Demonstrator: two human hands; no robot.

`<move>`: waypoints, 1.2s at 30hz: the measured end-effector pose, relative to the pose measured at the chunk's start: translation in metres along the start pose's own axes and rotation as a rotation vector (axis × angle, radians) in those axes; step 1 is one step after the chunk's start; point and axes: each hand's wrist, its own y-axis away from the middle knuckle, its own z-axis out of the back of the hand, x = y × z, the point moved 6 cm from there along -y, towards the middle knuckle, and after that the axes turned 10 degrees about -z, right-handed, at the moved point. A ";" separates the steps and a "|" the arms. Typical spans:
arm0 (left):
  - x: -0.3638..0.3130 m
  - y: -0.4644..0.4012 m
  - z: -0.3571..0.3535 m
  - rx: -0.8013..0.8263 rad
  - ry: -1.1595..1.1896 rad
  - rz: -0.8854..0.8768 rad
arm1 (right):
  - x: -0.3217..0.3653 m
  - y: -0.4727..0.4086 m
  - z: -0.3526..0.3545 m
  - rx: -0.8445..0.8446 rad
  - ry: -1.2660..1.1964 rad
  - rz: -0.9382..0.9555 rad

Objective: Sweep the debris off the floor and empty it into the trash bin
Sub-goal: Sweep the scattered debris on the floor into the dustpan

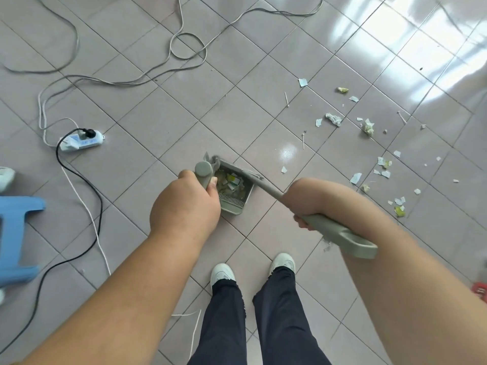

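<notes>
Already the dustpan [234, 192] holds paper scraps — left hand [184, 206] grips its handle, right hand [303, 204] the broom [340, 233].

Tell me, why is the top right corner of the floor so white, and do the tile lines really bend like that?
Head view: window light glares off the glossy grey tiled floor, washing out tiles there; a smaller glint sits beyond the grey-green plastic dustpan. The wide-angle lens bows the grout lines and stretches both forearms near the edges. The blue plastic stool at the left edge looks soft.
</notes>
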 end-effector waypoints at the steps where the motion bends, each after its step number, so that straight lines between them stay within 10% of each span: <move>1: -0.002 0.000 0.000 0.001 -0.001 -0.002 | -0.006 0.007 0.004 0.006 0.022 -0.008; 11: -0.008 -0.002 0.000 0.006 0.017 -0.003 | 0.033 0.006 0.001 -0.113 -0.113 0.156; 36: -0.061 0.001 -0.020 0.129 -0.030 -0.246 | -0.083 -0.055 0.008 -0.104 -0.479 -0.205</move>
